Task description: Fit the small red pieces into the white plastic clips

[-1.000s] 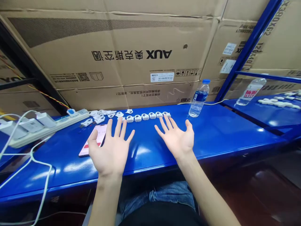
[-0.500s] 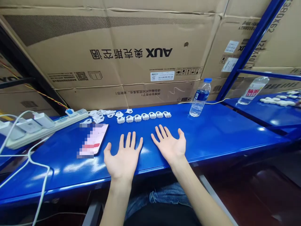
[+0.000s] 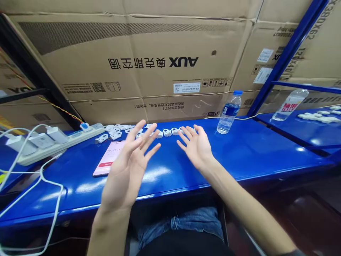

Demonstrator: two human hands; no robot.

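My left hand (image 3: 130,167) is raised over the blue table (image 3: 165,174), palm turned inward, fingers apart and holding nothing. It covers part of a pink-screened phone (image 3: 104,164) lying flat. My right hand (image 3: 197,145) hovers to the right, also empty, its fingers spread. Behind both hands runs a row of small white plastic pieces (image 3: 167,132), partly hidden by the fingers. More white pieces (image 3: 115,134) lie in a loose cluster at the row's left end.
A water bottle (image 3: 228,113) stands at the back right. On the left, a power strip (image 3: 71,140) holds chargers with white cables (image 3: 57,204). Cardboard (image 3: 149,42) walls the back. Beyond a blue post, a second bottle (image 3: 290,105) stands near other white pieces (image 3: 318,117).
Both hands have turned from palms up to palms facing inward. My left hand has risen closer to the camera and now overlaps the phone. The view has shifted slightly.
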